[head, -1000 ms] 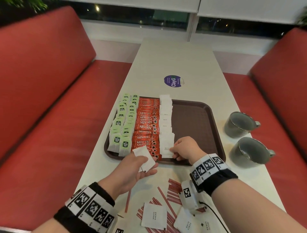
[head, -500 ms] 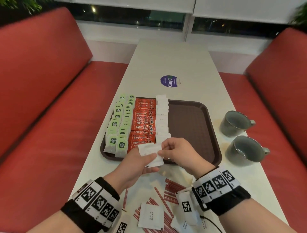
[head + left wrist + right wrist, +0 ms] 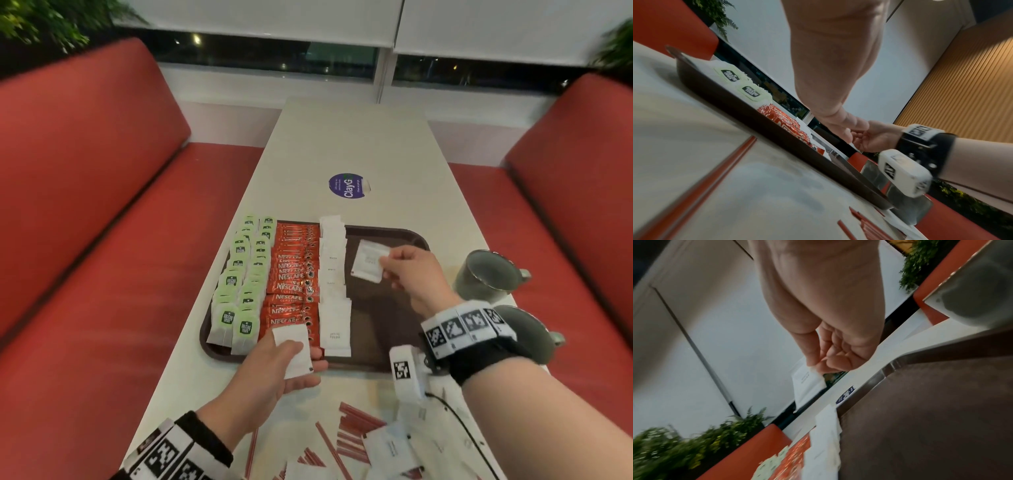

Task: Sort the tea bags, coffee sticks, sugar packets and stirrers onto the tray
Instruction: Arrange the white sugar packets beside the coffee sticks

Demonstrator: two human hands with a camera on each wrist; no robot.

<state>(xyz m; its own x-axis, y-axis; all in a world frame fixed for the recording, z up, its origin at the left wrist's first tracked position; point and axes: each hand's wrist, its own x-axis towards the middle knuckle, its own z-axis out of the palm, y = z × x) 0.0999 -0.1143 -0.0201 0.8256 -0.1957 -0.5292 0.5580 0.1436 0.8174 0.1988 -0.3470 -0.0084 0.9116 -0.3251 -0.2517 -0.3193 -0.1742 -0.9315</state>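
A brown tray [image 3: 394, 335] holds columns of green tea bags [image 3: 239, 291], red coffee sticks [image 3: 291, 291] and white sugar packets [image 3: 334, 274]. My right hand [image 3: 407, 270] pinches a white sugar packet [image 3: 369, 261] by its edge above the tray's bare right half, beside the far end of the sugar column; the same packet [image 3: 807, 386] hangs from the fingertips [image 3: 818, 365] in the right wrist view. My left hand [image 3: 274, 370] holds more white sugar packets [image 3: 293, 349] at the tray's near edge. Red stirrers [image 3: 349, 435] and loose sugar packets [image 3: 387, 448] lie on the table near me.
Two grey mugs [image 3: 489, 274] [image 3: 527, 332] stand on the table right of the tray. A round purple sticker [image 3: 346, 185] sits on the white table [image 3: 359, 144] beyond the tray. Red benches [image 3: 85, 205] flank both sides.
My right hand took a sugar packet from the left hand's stack and carried it away to the far right over the tray. The left hand stayed at the tray's near edge.
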